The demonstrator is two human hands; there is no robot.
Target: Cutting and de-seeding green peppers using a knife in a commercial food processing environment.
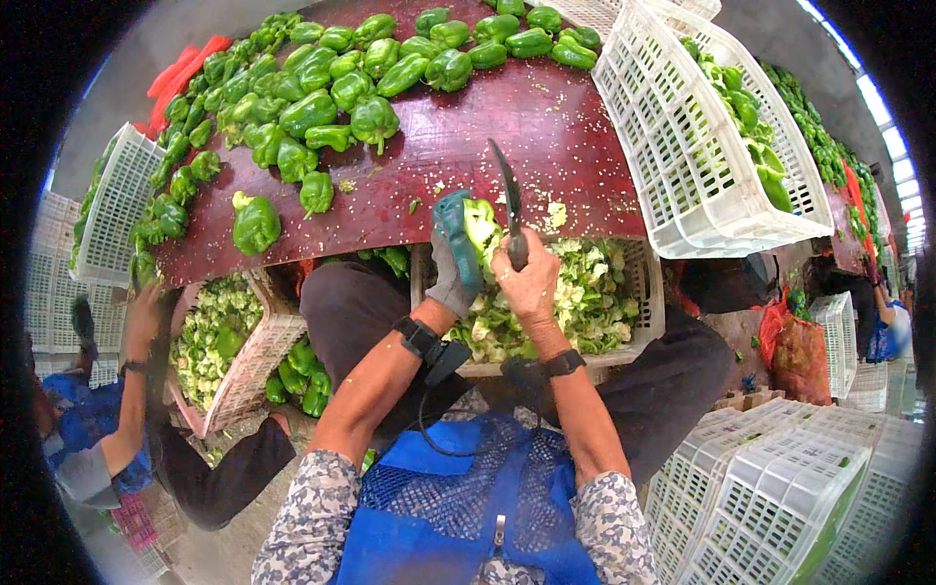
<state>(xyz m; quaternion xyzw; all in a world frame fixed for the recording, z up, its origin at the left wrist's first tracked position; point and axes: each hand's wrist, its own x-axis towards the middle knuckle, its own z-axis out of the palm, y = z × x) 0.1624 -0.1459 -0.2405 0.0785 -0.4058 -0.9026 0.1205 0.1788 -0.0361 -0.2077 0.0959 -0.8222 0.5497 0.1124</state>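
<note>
My left hand (455,252), in a grey and teal work glove, holds a cut green bell pepper (482,225) with its pale inside showing. The bare right hand (528,276) grips the handle of a knife (507,179), whose dark curved blade points up and away from me beside the pepper. Both hands are over the near edge of a dark red table (453,164) strewn with pale seeds. Just below them, between my knees, a plastic crate (651,292) holds pepper cores and scraps (592,300). Part of that crate is hidden by my arms.
Whole green bell peppers (314,110) are heaped on the table's far left. A tilted white crate (695,139) with cut peppers rests at the right. Another scrap crate (241,373) stands lower left, near a co-worker's arm (131,395). Stacked white crates (775,482) stand at lower right.
</note>
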